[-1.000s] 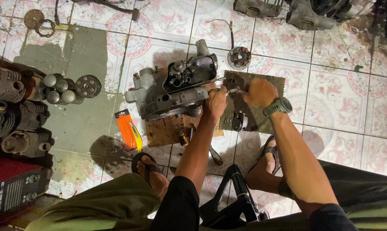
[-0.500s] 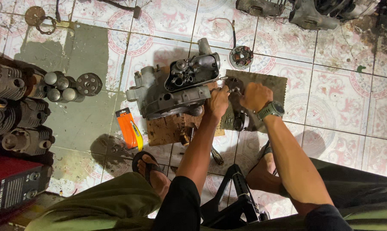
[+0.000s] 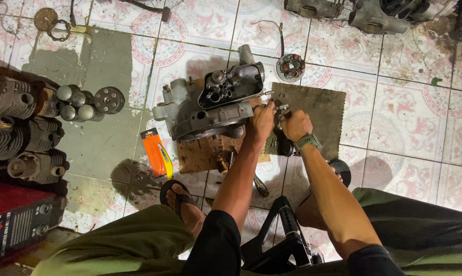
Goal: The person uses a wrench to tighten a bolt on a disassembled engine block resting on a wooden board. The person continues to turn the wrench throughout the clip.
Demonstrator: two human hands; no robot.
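Engine case (image 3: pixel 210 105) sits mid-frame on a wooden board (image 3: pixel 203 153), tiled floor (image 3: pixel 394 117) under everything. Dark mat (image 3: pixel 313 110) butts the case's 3 o'clock edge.

Both hands work at the case's 3 o'clock end. Left hand (image 3: pixel 260 124) is curled closed against the case edge, fingers wrapped around something small; can't tell what, it's hidden. Right hand (image 3: pixel 294 124) is just beside it at 3 o'clock, fist closed on a small metal part (image 3: pixel 281 108) whose tip shows at its 11 o'clock. Hands nearly touch. A thin rod (image 3: pixel 266 93) sticks out of the case at 12 o'clock from the left hand.

Room:
- 3 o'clock of the hands: mat, then open tile. Most free space here.
- 12 o'clock: round stator (image 3: pixel 291 67) with wire lead, near but apart from the case.
- 9 o'clock of the case: orange utility knife (image 3: pixel 154 152) at the board's edge, then bare grey floor, then cylinder blocks (image 3: pixel 21 122) stacked along the frame's left edge, round discs (image 3: pixel 88 102) beside them.
- 6 o'clock: the person's sandalled foot (image 3: pixel 182 199) and knees close in; black stand (image 3: pixel 287 230) between the legs. Tight.
- Top right corner: more engine parts (image 3: pixel 374 13), well apart.
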